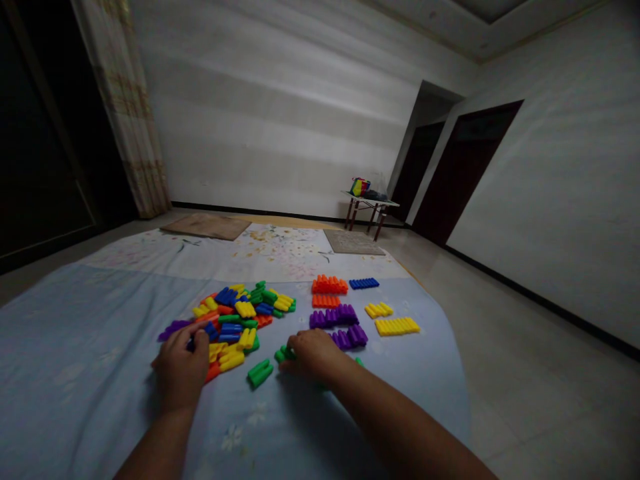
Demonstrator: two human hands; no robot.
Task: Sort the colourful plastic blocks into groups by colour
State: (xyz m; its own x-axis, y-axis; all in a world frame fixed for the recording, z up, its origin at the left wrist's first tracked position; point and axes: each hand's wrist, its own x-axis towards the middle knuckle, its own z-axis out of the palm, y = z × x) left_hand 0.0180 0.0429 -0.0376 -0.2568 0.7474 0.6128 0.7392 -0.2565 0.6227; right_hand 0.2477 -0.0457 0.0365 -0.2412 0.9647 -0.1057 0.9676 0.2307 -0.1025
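Observation:
My left hand is at the near left edge of a mixed pile of bullet-shaped plastic building blocks, its fingers curled with dark blue showing between thumb and fingers. Under the fingertips of my right hand is a green building block, partly hidden and resting on the cloth. Another green block lies loose between my hands. Beyond my right hand are rows of purple blocks, with orange blocks behind them. A bit of green peeks out beside my right wrist.
Yellow blocks and a blue row lie to the right. A light blue flowered cloth covers the surface. Two flat mats lie at its far edge. Further back stands a small table with a colourful bag.

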